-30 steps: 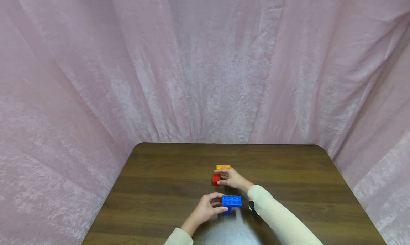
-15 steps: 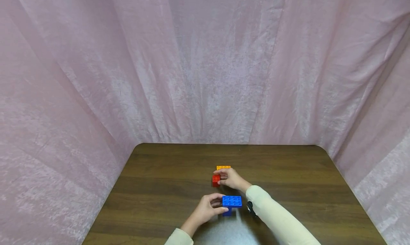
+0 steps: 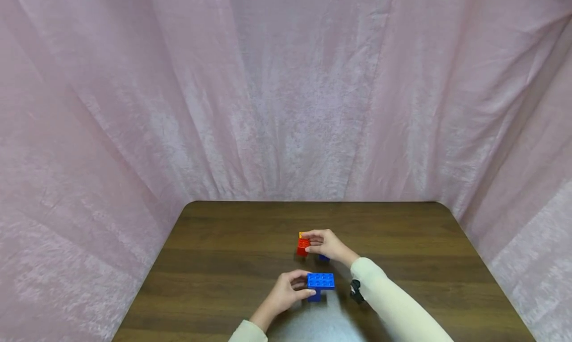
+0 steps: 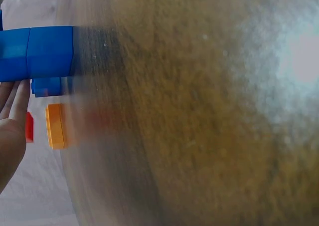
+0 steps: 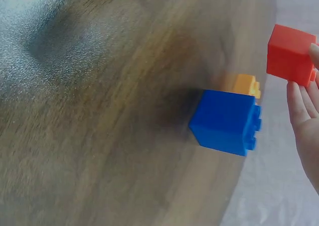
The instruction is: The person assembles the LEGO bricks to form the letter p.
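Right hand (image 3: 329, 245) pinches red brick (image 5: 290, 55), now lifted off table (image 3: 223, 272) near orange brick (image 5: 244, 85); blue brick (image 5: 224, 120) newly visible below right hand, head view. Left hand (image 3: 284, 292) grips stacked blue bricks (image 3: 321, 281), unchanged.

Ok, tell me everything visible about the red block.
The red block is cube-like, with smooth, plastic-looking sides and studs on top, facing up. The right hand grips it between thumb and fingers, seemingly off the table. In the head view it shows just below the orange block.
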The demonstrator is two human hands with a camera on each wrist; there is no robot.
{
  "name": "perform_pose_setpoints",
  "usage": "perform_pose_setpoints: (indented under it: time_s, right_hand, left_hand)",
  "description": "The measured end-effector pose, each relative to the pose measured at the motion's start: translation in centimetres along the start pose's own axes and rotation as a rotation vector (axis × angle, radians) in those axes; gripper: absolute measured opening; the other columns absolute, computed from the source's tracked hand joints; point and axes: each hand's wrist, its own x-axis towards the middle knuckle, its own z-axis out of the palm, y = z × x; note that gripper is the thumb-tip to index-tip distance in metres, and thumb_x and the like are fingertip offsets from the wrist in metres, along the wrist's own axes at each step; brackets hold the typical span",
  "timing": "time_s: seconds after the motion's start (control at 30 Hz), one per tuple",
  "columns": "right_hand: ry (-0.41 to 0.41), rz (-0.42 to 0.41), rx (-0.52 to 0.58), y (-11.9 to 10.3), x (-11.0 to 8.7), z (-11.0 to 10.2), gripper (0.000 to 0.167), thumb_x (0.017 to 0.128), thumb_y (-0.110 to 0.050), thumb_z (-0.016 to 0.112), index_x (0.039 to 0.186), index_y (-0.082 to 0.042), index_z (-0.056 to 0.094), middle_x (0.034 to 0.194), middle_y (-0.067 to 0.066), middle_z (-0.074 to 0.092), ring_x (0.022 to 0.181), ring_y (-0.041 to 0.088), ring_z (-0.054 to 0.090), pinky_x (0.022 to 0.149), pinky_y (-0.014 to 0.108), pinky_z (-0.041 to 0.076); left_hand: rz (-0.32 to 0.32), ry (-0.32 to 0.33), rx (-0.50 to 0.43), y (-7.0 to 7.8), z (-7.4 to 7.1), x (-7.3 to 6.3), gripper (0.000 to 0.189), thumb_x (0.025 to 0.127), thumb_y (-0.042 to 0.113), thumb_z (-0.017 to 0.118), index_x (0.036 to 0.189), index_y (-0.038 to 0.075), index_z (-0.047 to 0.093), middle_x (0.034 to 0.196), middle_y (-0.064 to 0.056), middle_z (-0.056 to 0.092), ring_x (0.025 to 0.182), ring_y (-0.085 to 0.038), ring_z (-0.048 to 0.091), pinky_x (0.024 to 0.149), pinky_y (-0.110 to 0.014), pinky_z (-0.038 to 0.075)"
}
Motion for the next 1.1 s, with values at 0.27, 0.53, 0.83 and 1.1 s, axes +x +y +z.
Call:
perform_pose_setpoints:
  time_s: [0.27, 0.53, 0.83, 1.1]
  right_hand:
    - [-0.001, 0.023, 0.036, -2.1, -1.5, -1.1, 0.04, 0.087, 0.003, 0.067, 0.123, 0.014, 0.055, 0.122, 0.03, 0.058, 0.109, 0.042, 0.059, 0.09, 0.036, 0.053]
    - [0.024, -0.013, 0.036, -2.7, -3.0, -1.7, 0.038, 0.087, -0.001, 0.068, 0.121, 0.013, 0.057, 0.118, 0.03, 0.06, 0.106, 0.041, 0.061, 0.087, 0.031, 0.055]
    - [0.021, -0.027, 0.057, -4.2, -4.8, -1.6, 0.04, 0.087, -0.003, 0.07, 0.122, 0.011, 0.057, 0.12, 0.028, 0.06, 0.106, 0.038, 0.062, 0.088, 0.031, 0.054]
    - [-0.019, -0.11, 0.122, -4.5, -6.2, -1.2, 0.039, 0.085, 0.001, 0.07, 0.12, 0.013, 0.057, 0.116, 0.03, 0.058, 0.103, 0.044, 0.061, 0.087, 0.03, 0.055]
  left_hand:
    - [-0.032, 0.019, 0.01, -1.4, -0.2, 0.3, 0.034, 0.08, 0.003, 0.077, 0.111, -0.001, 0.066, 0.108, -0.015, 0.067, 0.099, -0.031, 0.066, 0.089, -0.043, 0.053]
    - [-0.029, 0.031, 0.03, -2.4, -0.2, 0.4, 0.034, 0.08, 0.003, 0.077, 0.111, -0.002, 0.065, 0.108, -0.015, 0.067, 0.098, -0.029, 0.066, 0.088, -0.039, 0.054]
    - [-0.002, 0.022, 0.014, 0.6, -0.1, -0.4, 0.032, 0.08, -0.001, 0.076, 0.109, -0.007, 0.064, 0.106, -0.021, 0.066, 0.098, -0.038, 0.064, 0.088, -0.049, 0.052]
    - [0.003, 0.009, 0.018, 1.0, 0.1, -0.4, 0.031, 0.081, 0.001, 0.076, 0.109, -0.006, 0.064, 0.107, -0.022, 0.066, 0.098, -0.039, 0.065, 0.087, -0.048, 0.053]
